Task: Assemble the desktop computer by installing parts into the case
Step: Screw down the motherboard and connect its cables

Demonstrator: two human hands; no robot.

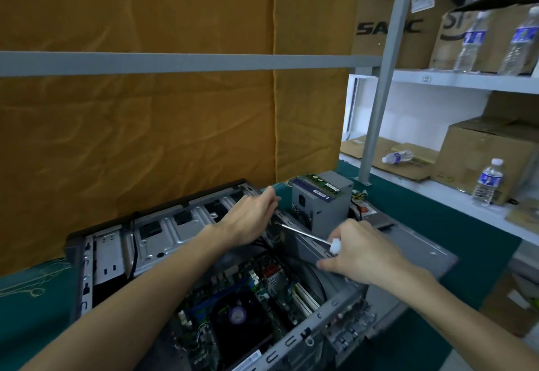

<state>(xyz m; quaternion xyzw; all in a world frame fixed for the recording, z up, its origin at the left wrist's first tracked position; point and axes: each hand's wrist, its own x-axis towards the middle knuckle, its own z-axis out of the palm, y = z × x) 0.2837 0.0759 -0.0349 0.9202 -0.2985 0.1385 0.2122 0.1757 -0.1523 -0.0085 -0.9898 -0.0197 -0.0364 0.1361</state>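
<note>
An open grey computer case (175,230) lies on its side on the green table, with the motherboard (242,292) and its black CPU fan (237,316) inside. My right hand (358,251) grips a screwdriver (303,234) by its white handle; the shaft points left toward the case's far wall. My left hand (250,216) reaches over that far wall, fingers curled at the edge near the screwdriver tip; what they hold is hidden. A grey power supply (319,204) stands just behind the case, with a green RAM stick (320,182) lying on top.
An orange cloth (163,114) hangs behind the table. A grey metal rack post (379,102) rises at the right. White shelves there carry cardboard boxes (478,151) and water bottles (490,184). A flat grey case panel (414,242) lies right of the case.
</note>
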